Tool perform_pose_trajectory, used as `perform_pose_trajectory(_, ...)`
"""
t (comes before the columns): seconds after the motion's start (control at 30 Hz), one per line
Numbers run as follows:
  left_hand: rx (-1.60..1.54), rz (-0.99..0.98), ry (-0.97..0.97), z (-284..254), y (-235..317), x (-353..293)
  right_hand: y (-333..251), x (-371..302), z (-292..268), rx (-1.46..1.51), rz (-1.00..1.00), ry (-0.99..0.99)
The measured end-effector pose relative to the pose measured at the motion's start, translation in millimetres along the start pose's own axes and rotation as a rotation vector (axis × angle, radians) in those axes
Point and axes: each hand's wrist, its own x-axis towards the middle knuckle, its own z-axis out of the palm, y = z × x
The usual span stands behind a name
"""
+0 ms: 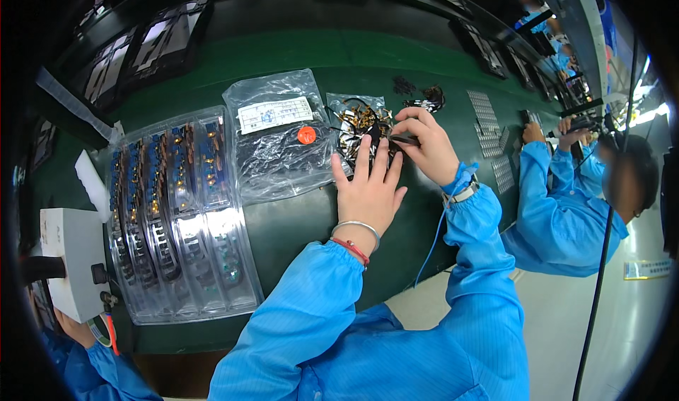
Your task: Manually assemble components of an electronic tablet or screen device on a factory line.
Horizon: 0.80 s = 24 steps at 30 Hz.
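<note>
A pile of small black and gold flex-cable-like parts point(362, 121) lies on a clear plastic bag point(338, 102) on the green table. My left hand point(369, 192) rests palm down at the near edge of this pile, its fingers spread and the fingertips touching the parts. Just to the right, my right hand point(430, 146) is bent in a pinch, with thumb and fingers close together at the pile's right side. A dark sliver shows between those fingers, too small to name. A blue wrist strap cord point(431, 245) hangs from my right wrist.
Left of the pile lies a clear bag of dark parts point(279, 160) with a white label. Further left is a clear compartment tray point(187, 259) holding small boards. Black parts point(428, 98) and grey component strips point(484, 118) lie to the right. Co-workers point(566, 203) sit nearby.
</note>
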Motion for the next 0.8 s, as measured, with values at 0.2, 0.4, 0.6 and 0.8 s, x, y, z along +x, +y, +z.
perform_pose_trajectory(0.2, -0.013, -0.007, -0.016, 2, -2, 2, -1, -1, -9, 0.26, 0.083, -0.075)
perform_pose_trajectory(0.4, 0.015, -0.016, -0.041, 0, -3, 0, 4, 2, -25, 0.269, 0.207, 0.143)
perform_pose_trajectory(0.6, 0.003, -0.002, -0.029, 2, -3, -1, 48, 19, -75, 0.184, 0.196, 0.32)
perform_pose_trajectory(0.8, -0.036, 0.024, 0.007, -5, -2, 1, 127, 40, -81, 0.162, 0.335, 0.04)
